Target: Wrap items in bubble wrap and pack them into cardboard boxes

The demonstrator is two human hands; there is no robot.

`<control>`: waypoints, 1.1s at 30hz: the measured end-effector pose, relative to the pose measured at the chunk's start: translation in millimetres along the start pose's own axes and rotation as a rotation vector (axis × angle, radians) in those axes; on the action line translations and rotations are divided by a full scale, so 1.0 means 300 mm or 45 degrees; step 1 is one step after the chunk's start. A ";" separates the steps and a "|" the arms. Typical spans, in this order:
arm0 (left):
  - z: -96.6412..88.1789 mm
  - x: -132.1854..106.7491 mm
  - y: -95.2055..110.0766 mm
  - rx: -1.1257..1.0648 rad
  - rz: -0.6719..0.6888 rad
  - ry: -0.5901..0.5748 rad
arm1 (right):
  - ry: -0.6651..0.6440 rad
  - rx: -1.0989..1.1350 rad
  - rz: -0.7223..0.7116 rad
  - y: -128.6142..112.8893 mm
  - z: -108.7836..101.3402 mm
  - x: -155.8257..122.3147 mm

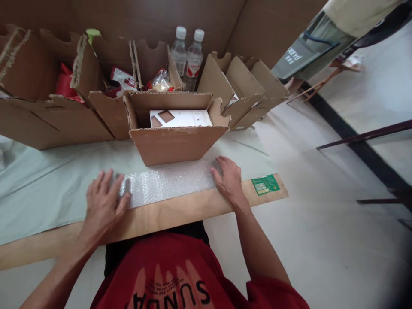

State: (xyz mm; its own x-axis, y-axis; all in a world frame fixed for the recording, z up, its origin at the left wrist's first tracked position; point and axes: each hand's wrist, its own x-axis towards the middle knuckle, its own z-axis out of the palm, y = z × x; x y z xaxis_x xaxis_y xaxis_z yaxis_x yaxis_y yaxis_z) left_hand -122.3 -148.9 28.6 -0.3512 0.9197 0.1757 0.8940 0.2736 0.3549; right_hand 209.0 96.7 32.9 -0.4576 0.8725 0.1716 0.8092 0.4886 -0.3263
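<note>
A strip of clear bubble wrap (167, 182) lies flat near the front edge of the table (180, 210). My left hand (103, 204) rests on its left end with the fingers stretched out flat. At the strip's right end my right hand (228, 177) also presses down, fingers spread. Just behind the wrap stands an open cardboard box (172, 143) with a white and brown flat package (180, 118) inside it.
Several open cardboard boxes (51, 120) with snack packets line the back of the table, and more folded ones (247, 92) stand at the right. Two water bottles (188, 53) stand behind. A pale green cloth (48, 184) covers the tabletop. Another person's clothing (322, 38) shows at top right.
</note>
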 end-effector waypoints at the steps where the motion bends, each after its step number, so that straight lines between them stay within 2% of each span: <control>1: -0.017 0.004 -0.009 0.043 -0.076 0.015 | -0.018 0.066 0.018 -0.022 0.011 0.021; 5: -0.033 0.005 -0.019 0.086 -0.236 -0.032 | -0.070 0.320 0.035 -0.091 0.027 0.033; 9: -0.036 -0.011 -0.013 -0.069 -0.260 0.032 | -0.094 0.450 0.012 -0.127 -0.035 -0.074; 11: -0.086 -0.010 -0.027 -0.162 -0.349 -0.050 | -0.142 0.584 0.054 -0.155 -0.079 -0.147; 14: -0.218 0.036 -0.060 -0.071 -0.456 -0.163 | -0.244 0.933 0.208 -0.236 -0.116 -0.256; 17: -0.337 0.160 -0.065 0.226 -0.353 -0.100 | -0.457 1.206 0.241 -0.353 -0.079 -0.350; 19: -0.366 0.269 -0.044 0.335 -0.181 -0.096 | -0.590 1.259 0.153 -0.425 -0.023 -0.394; 20: -0.362 0.321 -0.031 0.334 -0.055 -0.118 | -0.614 1.248 0.102 -0.454 0.007 -0.409; 22: -0.326 0.398 -0.014 0.314 0.037 -0.102 | -0.589 1.187 0.019 -0.491 0.056 -0.424; 24: -0.268 0.409 -0.019 0.276 0.079 -0.035 | -0.558 1.136 -0.024 -0.504 0.078 -0.424; 26: -0.208 0.332 -0.042 0.156 0.151 0.083 | -0.605 1.144 -0.024 -0.503 0.073 -0.418; 28: -0.163 0.178 -0.063 -0.060 0.284 0.149 | -0.715 1.214 0.041 -0.499 0.053 -0.411; 29: -0.149 0.085 -0.065 -0.162 0.358 0.098 | -0.772 1.271 0.096 -0.499 0.042 -0.407; 31: -0.137 -0.099 -0.043 -0.366 0.453 -0.097 | -0.848 1.411 0.218 -0.507 0.026 -0.395; 33: -0.134 -0.237 0.012 -0.555 0.432 -0.237 | -0.878 1.557 0.310 -0.523 0.023 -0.379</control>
State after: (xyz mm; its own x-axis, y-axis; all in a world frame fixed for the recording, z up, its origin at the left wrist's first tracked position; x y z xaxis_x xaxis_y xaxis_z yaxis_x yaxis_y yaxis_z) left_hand -105.4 -224.7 54.3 0.0247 0.9805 0.1952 0.7369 -0.1498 0.6592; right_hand 131.6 -79.4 58.3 -0.7274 0.5791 -0.3682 0.2327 -0.2966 -0.9262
